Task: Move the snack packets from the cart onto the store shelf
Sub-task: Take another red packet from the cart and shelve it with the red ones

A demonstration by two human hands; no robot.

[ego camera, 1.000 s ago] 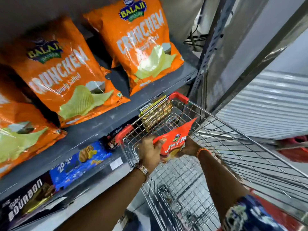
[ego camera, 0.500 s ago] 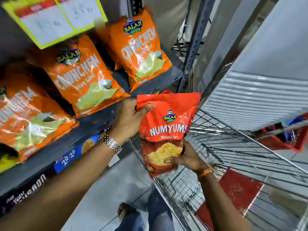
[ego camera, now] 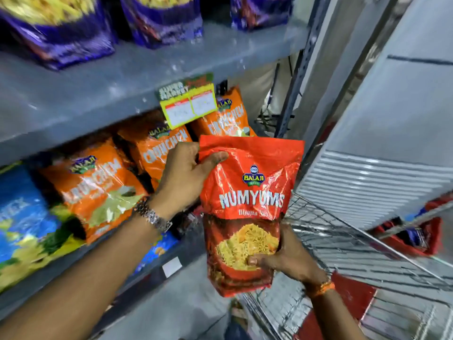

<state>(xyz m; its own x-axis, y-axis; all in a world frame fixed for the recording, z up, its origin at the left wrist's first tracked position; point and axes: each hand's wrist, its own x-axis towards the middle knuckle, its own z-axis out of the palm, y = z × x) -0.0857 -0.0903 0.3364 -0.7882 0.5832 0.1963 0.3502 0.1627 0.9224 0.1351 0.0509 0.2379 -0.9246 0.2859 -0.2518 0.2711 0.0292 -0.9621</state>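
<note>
A red Numyums packet (ego camera: 250, 190) stands upright in the air between the shelf and the wire cart (ego camera: 343, 244). My left hand (ego camera: 183, 175) grips its top left corner, thumb across the front. My right hand (ego camera: 284, 258) holds its lower right side from behind, thumb on the yellow picture. The packet is above the cart's near left corner, in front of the grey shelf (ego camera: 98, 94) whose lower level carries orange Crunchem packets (ego camera: 98, 187).
Purple packets (ego camera: 61, 28) line the upper shelf. A yellow price tag (ego camera: 188, 106) hangs from that shelf's edge. Blue packets (ego camera: 22, 222) sit at the far left, biscuit packs on the level below. A red basket (ego camera: 416, 236) lies at the right.
The packet came up out of the cart in both hands and now stands higher. The view tilted upward, bringing the upper shelf with purple packets into sight.
</note>
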